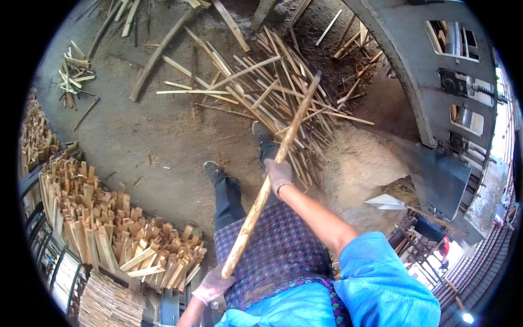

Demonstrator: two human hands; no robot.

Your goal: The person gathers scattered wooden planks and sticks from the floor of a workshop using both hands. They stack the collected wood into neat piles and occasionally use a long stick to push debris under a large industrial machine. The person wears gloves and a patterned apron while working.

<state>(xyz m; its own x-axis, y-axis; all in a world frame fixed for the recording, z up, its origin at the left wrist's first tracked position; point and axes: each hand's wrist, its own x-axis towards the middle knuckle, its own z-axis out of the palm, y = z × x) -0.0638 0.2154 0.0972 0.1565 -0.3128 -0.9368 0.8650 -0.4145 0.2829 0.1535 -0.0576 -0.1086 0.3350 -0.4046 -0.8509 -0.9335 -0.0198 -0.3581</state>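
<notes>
A long, slim wooden pole (256,210) slants across my body, pale and knotty at its near end and darker at its far tip. My left hand (214,284), in a light knitted glove, is closed round the near end by my hip. Farther up, my gloved right hand (279,175) grips the pole near its middle, with the arm stretched forward. The pole's far end passes above a loose heap of thin wood strips (245,87) on the ground and does not clearly touch it. A patterned apron (278,245) lies behind the pole.
Short wood pieces (109,218) stand packed in a rack at the left. A big grey machine (403,43) with a curved frame rises at the right, near a sawdust mound (359,163) and a shovel blade (385,202). A curved plank (163,52) lies on the dirt floor.
</notes>
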